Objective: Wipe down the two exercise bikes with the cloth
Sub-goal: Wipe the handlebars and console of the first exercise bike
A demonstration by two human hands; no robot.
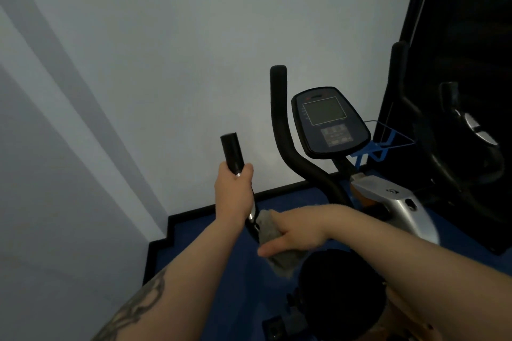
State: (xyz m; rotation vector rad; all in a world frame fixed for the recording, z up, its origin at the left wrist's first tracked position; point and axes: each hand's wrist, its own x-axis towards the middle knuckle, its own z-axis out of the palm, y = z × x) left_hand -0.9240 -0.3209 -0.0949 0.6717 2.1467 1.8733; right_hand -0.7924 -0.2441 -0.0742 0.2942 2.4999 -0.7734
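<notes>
- Cloth wrapped in your right hand wipes the handlebar stem.
- Left hand clamps the handlebar grip; next, slide the cloth upward.

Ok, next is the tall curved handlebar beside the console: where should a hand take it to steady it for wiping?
Probably the upright top section of the curved handlebar, coming from the wall side on its left. That stretch is straight, bare and round, so fingers can wrap it, while the console crowds its right side. The left hand already holds the nearer handle this way; the right hand keeps the cloth.
</notes>
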